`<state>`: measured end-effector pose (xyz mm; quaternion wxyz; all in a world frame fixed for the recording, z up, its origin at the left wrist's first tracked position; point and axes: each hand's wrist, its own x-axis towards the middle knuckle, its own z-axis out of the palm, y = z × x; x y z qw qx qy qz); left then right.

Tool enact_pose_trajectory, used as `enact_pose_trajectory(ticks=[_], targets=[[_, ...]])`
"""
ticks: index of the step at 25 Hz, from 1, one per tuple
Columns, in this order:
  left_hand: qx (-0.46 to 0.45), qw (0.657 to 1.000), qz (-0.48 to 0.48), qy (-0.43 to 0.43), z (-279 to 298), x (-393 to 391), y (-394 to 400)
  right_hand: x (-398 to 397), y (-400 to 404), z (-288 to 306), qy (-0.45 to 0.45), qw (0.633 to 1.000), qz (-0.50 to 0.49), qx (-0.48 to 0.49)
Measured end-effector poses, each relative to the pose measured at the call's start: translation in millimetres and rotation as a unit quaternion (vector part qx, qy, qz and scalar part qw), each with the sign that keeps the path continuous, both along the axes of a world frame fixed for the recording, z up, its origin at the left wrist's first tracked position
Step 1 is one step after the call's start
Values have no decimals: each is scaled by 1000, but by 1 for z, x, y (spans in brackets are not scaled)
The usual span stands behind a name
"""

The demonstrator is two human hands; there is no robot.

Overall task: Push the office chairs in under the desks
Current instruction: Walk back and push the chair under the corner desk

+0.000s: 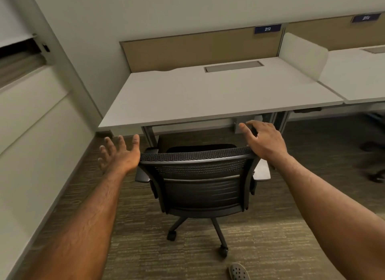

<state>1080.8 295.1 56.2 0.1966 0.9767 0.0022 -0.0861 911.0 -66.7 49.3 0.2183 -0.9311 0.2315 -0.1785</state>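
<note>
the left hand (119,152) is spread wide, palm up, just beside the chair (200,175) top, holding nothing. the right hand (264,140) rests on the chair's other top corner, fingers loose. past both hands stands the table (208,96); the chair's seat sits partly under it.

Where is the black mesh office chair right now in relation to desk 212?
In the head view the black mesh office chair stands centre frame on the carpet, in front of desk 212, between both open hands, not yet pushed under.
</note>
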Motion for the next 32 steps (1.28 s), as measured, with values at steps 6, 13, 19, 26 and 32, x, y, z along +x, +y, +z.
enact_pose_trajectory(ticks=[6, 13, 19, 26, 32], targets=[[74, 997, 4, 23, 4, 46, -64, 56, -69, -3, 30, 997, 34, 60], [122, 992, 8, 34, 1, 105, -132, 118, -137, -9, 75, 995, 52, 32], [124, 992, 25, 26, -3, 146, -176, 169, -186, -15, 98, 993, 57, 18], [124, 991, 41, 9, -6, 178, -211, 209, -222, -18, 101, 994, 52, 11], [119, 992, 51, -10, -11, 201, -230, 231, -242, -20, 103, 994, 42, -5]])
